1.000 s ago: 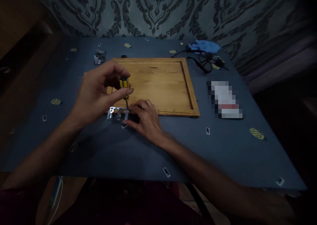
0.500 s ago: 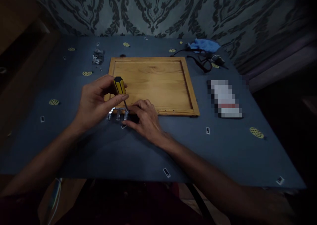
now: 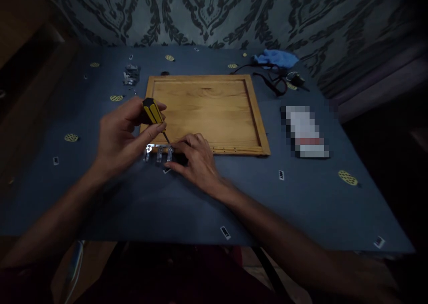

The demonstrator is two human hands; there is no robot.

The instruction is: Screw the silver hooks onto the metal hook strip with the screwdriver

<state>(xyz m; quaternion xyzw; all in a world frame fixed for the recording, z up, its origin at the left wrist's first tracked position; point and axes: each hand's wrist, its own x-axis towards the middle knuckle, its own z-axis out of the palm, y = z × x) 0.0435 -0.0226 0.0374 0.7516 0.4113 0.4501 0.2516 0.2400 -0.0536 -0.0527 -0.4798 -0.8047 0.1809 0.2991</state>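
My left hand (image 3: 122, 132) is closed on a yellow and black screwdriver (image 3: 154, 112), which leans with its tip down at the right end of a shiny metal bracket (image 3: 159, 154). The bracket lies along the near left edge of a framed wooden panel (image 3: 203, 112) and has several arms pointing toward me. My right hand (image 3: 197, 161) rests beside it, thumb and index finger closed around the bracket's right end near the screwdriver tip. Whether a screw is under the tip cannot be made out.
On the blue tabletop (image 3: 187, 206), small metal parts (image 3: 131, 75) lie behind the panel's left corner. Glasses (image 3: 276, 88), a blue cloth (image 3: 277, 59) and keys (image 3: 296, 79) are at the back right. A pixelated rectangular object (image 3: 306, 132) lies on the right.
The screwdriver handle has tilted to the left, and my left hand has shifted left with it. My right hand has stayed at the bracket.
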